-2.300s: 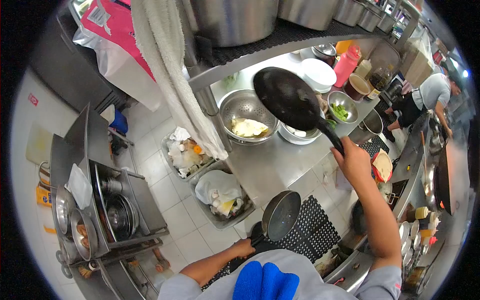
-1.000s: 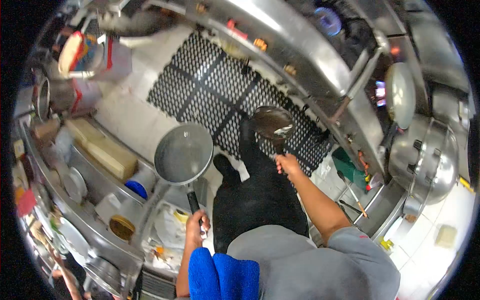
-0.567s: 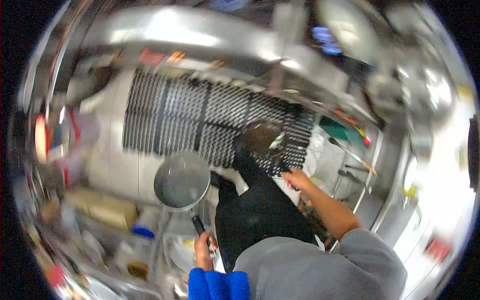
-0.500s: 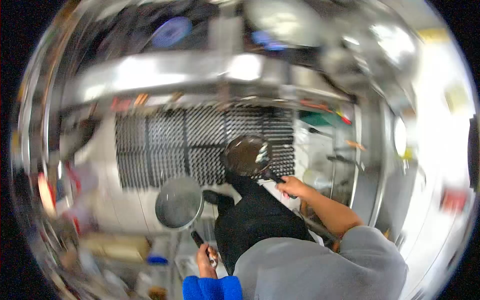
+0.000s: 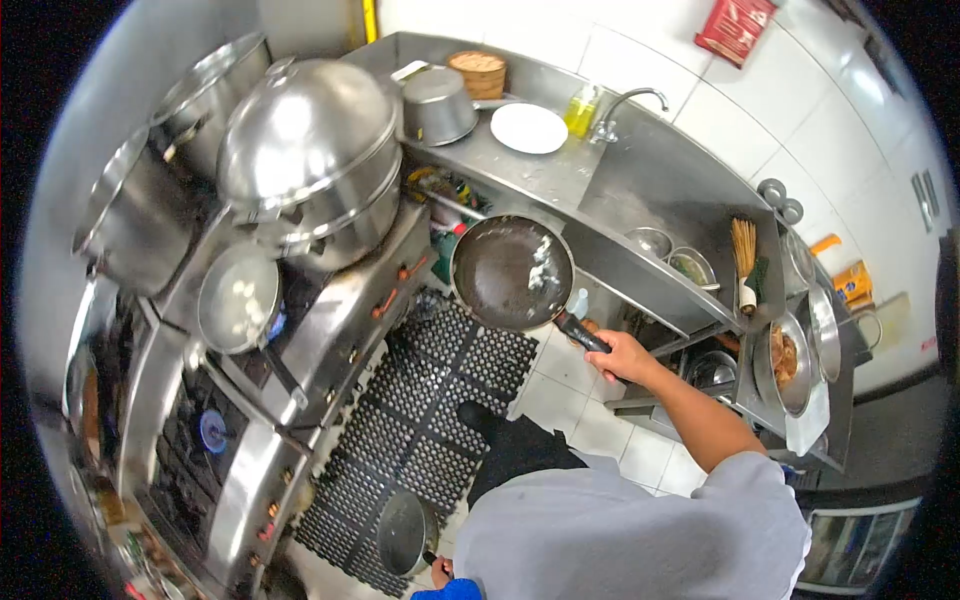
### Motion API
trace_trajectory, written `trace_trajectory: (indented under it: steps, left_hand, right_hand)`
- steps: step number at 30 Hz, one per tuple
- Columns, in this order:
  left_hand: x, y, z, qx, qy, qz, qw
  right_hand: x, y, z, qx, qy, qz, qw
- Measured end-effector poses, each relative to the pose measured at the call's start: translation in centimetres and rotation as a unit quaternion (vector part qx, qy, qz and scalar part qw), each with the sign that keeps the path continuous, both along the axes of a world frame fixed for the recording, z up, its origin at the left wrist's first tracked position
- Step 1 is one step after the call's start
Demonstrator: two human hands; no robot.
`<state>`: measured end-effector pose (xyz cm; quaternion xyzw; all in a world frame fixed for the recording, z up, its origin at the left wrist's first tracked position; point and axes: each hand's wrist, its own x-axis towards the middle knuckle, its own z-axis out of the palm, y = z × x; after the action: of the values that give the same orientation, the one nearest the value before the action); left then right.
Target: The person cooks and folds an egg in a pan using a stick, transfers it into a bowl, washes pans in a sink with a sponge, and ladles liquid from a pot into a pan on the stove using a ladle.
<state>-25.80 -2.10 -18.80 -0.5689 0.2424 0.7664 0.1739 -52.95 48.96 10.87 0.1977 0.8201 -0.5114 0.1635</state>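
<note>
My right hand (image 5: 625,358) is wrapped round the black handle of a dark frying pan (image 5: 505,280), held out over the floor. White residue clings to the right side of its inner surface. Low in the view, my left hand (image 5: 440,573) grips the handle of a grey saucepan (image 5: 402,535), which hangs above the floor mat. A blue cuff or cloth (image 5: 450,590) partly covers that hand and wrist. No food can be made out inside the saucepan.
On the left stands a steel stove (image 5: 250,470) with a lit burner (image 5: 213,430), a pan of pale pieces (image 5: 240,300) and a large domed steamer (image 5: 310,150). A steel sink (image 5: 650,190) holds bowls. A white plate (image 5: 530,128) lies beside it. A rubber mat (image 5: 430,400) covers the floor.
My view and body have turned right, from the stove towards the sink. Both pans stay in my hands; the saucepan now sits lower in view.
</note>
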Motion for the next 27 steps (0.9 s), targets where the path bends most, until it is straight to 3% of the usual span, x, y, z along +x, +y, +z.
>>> trace_trajectory:
  steps: [5, 13, 18, 20, 21, 23, 24, 25, 26, 27]
  left_hand:
    - [-5.6, 0.4, 2.7, -0.035, 0.006, -0.023, 0.999]
    - [-10.8, 1.8, 4.5, -0.056, 0.019, -0.032, 0.998]
    - [-9.3, 3.4, 4.3, -0.057, 0.063, -0.005, 0.996]
    - [-13.2, 7.5, 13.1, -0.066, 0.115, 0.01, 0.991]
    - [-12.8, 7.8, 11.1, -0.024, 0.055, 0.125, 0.99]
    - [-10.9, 8.1, 8.7, 0.008, 0.102, 0.138, 0.985]
    - [-11.4, 8.4, 9.2, 0.05, -0.022, 0.259, 0.964]
    - [-10.5, 9.0, 9.0, 0.014, 0.052, 0.202, 0.978]
    - [-9.6, 9.4, 9.2, 0.025, 0.065, 0.184, 0.98]
    - [-9.4, 9.7, 8.7, 0.026, 0.019, 0.229, 0.973]
  right_hand:
    - [-2.7, 2.9, -1.1, 0.046, 0.09, -0.144, 0.984]
    - [-6.5, 5.5, -3.1, 0.05, 0.146, -0.187, 0.97]
    - [-7.6, 6.4, -2.7, 0.129, 0.052, -0.042, 0.989]
    - [-8.7, 2.8, 1.2, 0.118, -0.042, 0.042, 0.991]
    - [-8.4, 3.7, -1.3, 0.121, -0.07, 0.099, 0.985]
    - [-8.4, 1.7, -3.4, 0.062, -0.149, 0.14, 0.977]
    - [-8.5, 0.7, -4.8, 0.069, -0.171, 0.187, 0.965]
    - [-8.3, -1.1, -6.1, 0.074, -0.193, 0.217, 0.954]
    - [-8.6, -0.9, -9.3, 0.109, -0.202, 0.295, 0.927]
    - [-8.8, -4.0, -10.2, 0.123, -0.221, 0.304, 0.919]
